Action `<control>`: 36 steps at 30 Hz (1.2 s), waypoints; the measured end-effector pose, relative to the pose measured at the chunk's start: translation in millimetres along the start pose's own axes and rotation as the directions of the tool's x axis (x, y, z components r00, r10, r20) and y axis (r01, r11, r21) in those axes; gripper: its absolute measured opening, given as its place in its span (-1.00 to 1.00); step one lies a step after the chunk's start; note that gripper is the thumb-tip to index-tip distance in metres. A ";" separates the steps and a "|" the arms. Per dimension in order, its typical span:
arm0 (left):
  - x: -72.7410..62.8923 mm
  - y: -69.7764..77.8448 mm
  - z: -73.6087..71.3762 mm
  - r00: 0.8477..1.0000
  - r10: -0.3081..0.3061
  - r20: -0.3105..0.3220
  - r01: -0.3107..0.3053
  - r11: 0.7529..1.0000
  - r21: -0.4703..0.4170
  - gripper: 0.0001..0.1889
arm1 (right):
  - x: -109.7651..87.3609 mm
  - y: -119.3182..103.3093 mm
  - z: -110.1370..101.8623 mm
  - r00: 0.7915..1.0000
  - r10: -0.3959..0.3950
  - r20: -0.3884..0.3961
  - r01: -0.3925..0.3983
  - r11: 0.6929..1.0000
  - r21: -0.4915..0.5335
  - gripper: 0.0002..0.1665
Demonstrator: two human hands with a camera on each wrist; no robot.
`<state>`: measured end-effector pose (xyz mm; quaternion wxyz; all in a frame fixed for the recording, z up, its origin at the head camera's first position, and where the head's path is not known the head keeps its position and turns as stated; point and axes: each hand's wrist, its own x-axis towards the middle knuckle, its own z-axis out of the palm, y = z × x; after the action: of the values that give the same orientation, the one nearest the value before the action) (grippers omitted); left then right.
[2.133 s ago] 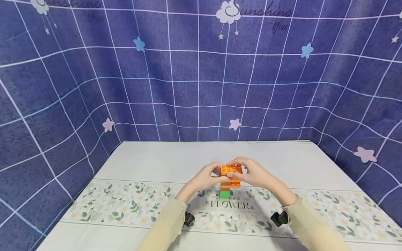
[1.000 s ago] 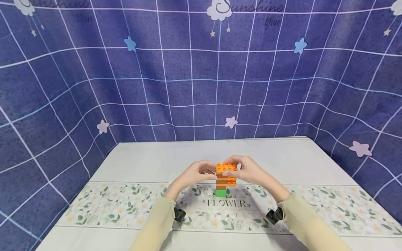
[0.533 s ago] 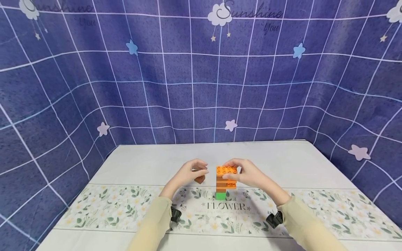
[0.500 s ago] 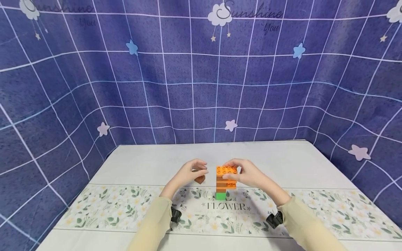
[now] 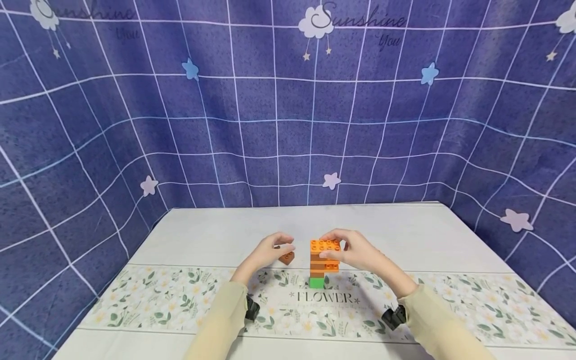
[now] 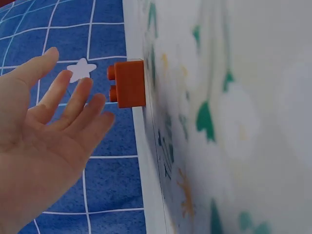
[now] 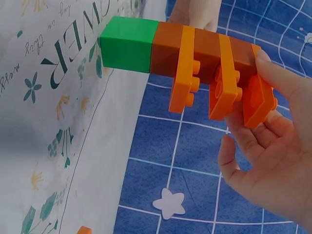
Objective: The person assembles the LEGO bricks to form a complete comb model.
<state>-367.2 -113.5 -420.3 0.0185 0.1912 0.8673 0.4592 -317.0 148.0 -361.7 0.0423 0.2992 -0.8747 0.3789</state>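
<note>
A tower of toy building bricks (image 5: 317, 272) stands upright on the table, a green brick (image 7: 127, 45) at its base. Above it, brown bricks alternate with three orange plates that jut out to one side. My right hand (image 5: 353, 248) holds the top orange plate (image 5: 325, 245) between thumb and fingers. My left hand (image 5: 270, 250) is apart from the tower, fingers loosely spread and holding nothing. Just beyond its fingertips a separate brown brick (image 5: 286, 257) rests on the table, studs up; the left wrist view shows this brick (image 6: 130, 84) beside the fingers, partly hidden from the head camera.
The table's white cloth (image 5: 207, 232) has a floral band with the printed word FLOWER in front of the tower. A small orange piece (image 7: 84, 230) shows at the right wrist view's lower edge. A blue grid curtain (image 5: 288, 135) encloses the back and sides.
My left hand has let go of the tower and moved left to the loose brown brick, which has come into view. My right hand has kept its hold on the tower's top.
</note>
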 end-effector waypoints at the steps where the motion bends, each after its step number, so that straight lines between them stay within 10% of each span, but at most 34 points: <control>1: 0.0 -0.7 0.0 1.000 -0.005 0.001 0.005 1.000 0.005 -0.65 | 0.1 -0.1 0.0 1.000 -0.002 -0.001 0.002 1.000 -0.001 -0.53; 16: -2.4 -6.2 -0.5 0.996 0.029 0.087 -0.039 0.992 0.117 -0.69 | 0.2 0.3 -0.6 1.000 -0.020 -0.004 0.020 1.000 -0.004 -0.53; 36: -4.2 -3.5 3.1 0.996 -0.061 0.070 0.047 0.982 0.183 -0.64 | 0.2 -0.7 -1.1 1.000 -0.012 0.008 0.012 1.000 0.003 -0.53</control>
<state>-363.8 -114.3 -425.5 0.0464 0.1857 0.9091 0.3700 -316.9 148.2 -360.4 0.0408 0.3060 -0.8726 0.3786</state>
